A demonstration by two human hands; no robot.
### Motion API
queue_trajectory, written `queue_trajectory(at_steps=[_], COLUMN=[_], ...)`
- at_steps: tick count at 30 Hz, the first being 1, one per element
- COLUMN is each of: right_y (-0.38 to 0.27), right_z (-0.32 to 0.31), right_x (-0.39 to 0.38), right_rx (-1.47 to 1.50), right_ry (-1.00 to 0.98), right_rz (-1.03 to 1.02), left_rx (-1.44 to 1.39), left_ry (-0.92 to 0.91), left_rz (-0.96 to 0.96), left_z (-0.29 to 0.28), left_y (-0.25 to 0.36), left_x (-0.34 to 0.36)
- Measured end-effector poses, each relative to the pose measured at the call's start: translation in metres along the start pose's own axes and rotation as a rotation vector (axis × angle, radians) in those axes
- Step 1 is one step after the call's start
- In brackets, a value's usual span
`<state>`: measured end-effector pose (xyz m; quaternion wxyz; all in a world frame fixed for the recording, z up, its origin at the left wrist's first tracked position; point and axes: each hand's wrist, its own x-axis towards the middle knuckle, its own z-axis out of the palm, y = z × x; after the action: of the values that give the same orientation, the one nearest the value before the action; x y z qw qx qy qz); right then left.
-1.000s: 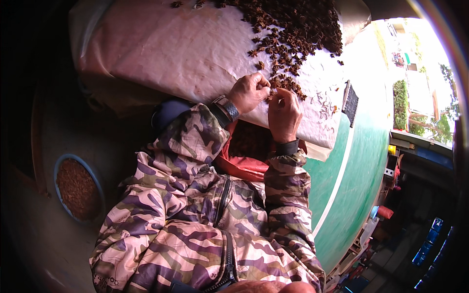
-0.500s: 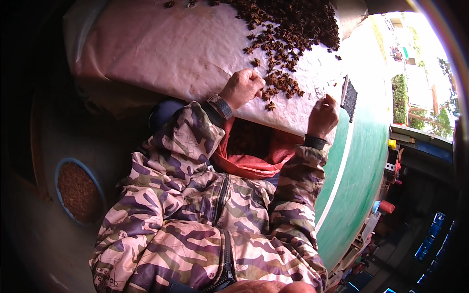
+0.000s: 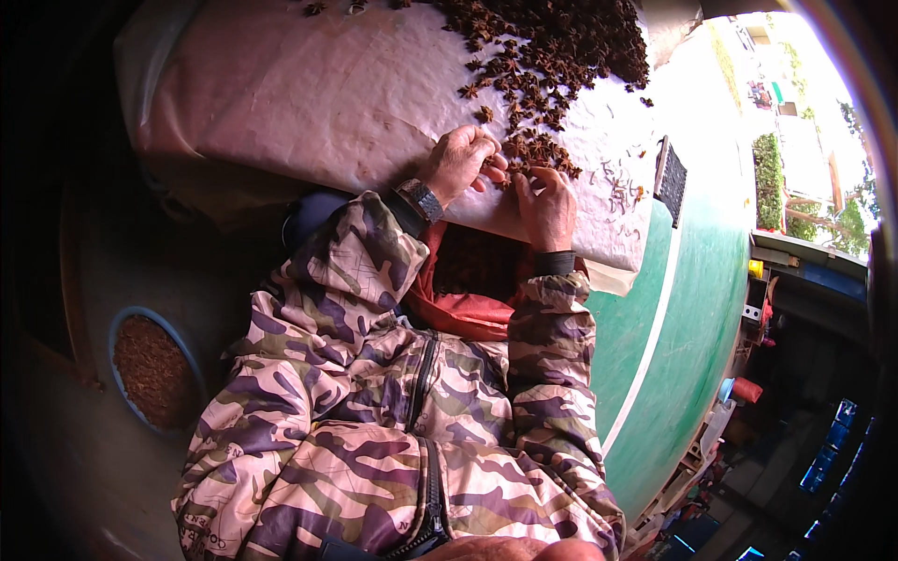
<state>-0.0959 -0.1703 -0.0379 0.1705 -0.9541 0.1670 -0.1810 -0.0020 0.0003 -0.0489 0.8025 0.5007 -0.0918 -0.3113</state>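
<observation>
My left hand (image 3: 458, 168) rests at the near edge of the covered table, fingers curled around a dark piece of star anise (image 3: 492, 162) that shows between the tips. Close to its right, my right hand (image 3: 549, 208) has thumb and fingers bent together at a small heap of star anise (image 3: 544, 150); what they pinch, if anything, is hidden. Beyond both hands a large dark pile of star anise (image 3: 571, 42) spreads across the far right. Below the table edge, between my forearms, hangs an opened red sack (image 3: 468, 316) with a dark inside.
A pale sheet (image 3: 309, 103) covers the table. Thin stem-like bits (image 3: 617, 192) lie scattered at its right end, near a dark flat panel (image 3: 670, 182). A blue-rimmed basin (image 3: 115, 355) of brown material stands at lower left. Green floor with a white line (image 3: 645, 374) runs along the right.
My right hand has moved left from the sheet's right end to the small heap, beside my left hand. More thin bits show where it was. My left hand has barely moved.
</observation>
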Motion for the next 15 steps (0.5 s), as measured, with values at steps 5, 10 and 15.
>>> queue_trajectory(at_steps=[5, 10, 15], right_y=[-0.001, -0.001, -0.023], right_z=[0.007, 0.012, -0.002], right_x=[0.006, 0.002, -0.01], right_rx=[-0.021, -0.054, 0.141], right_ry=[-0.022, 0.033, 0.059], right_rz=[-0.013, -0.102, -0.156], left_rx=[0.095, 0.203, 0.573], left_ry=[-0.033, -0.026, -0.013], left_rz=[-0.01, 0.038, 0.363], left_z=[-0.001, 0.002, -0.003], left_y=[-0.003, -0.006, -0.031], left_x=[0.004, 0.003, 0.016])
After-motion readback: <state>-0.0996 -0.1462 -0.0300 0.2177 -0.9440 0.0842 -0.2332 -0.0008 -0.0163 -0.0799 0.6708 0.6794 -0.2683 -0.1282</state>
